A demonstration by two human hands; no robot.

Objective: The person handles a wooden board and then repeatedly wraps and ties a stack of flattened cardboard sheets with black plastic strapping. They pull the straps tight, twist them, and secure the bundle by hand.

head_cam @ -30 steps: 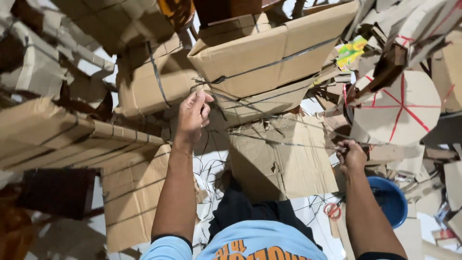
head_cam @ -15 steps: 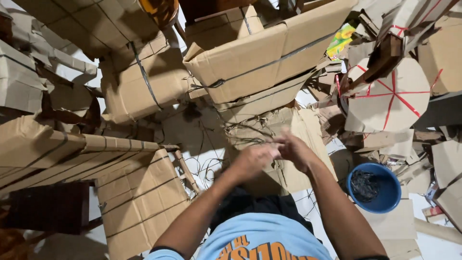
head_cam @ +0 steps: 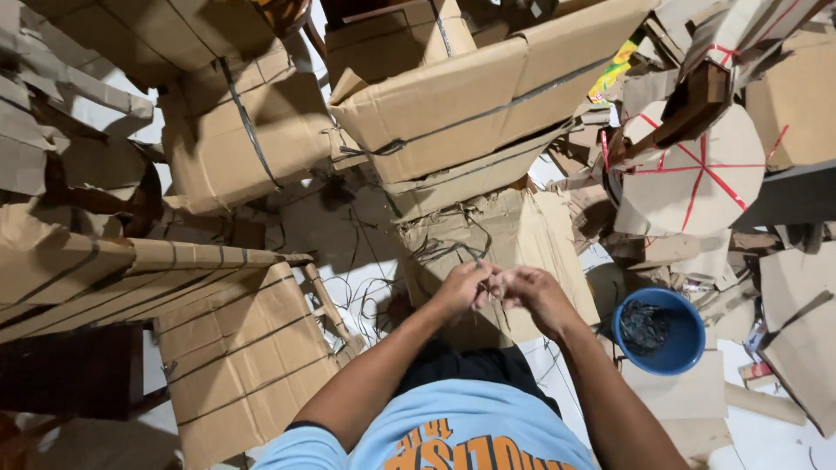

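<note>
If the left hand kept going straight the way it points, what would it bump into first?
Most likely the right hand: the left hand points right at it, and the two meet around a thin dark strand. Past both hands lies the flattened cardboard sheet, though depth is hard to judge.

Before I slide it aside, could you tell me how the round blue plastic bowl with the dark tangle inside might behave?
The blue bowl looks rigid and probably light. Its dark contents fill only part, so it may slide easily or tip.
</note>
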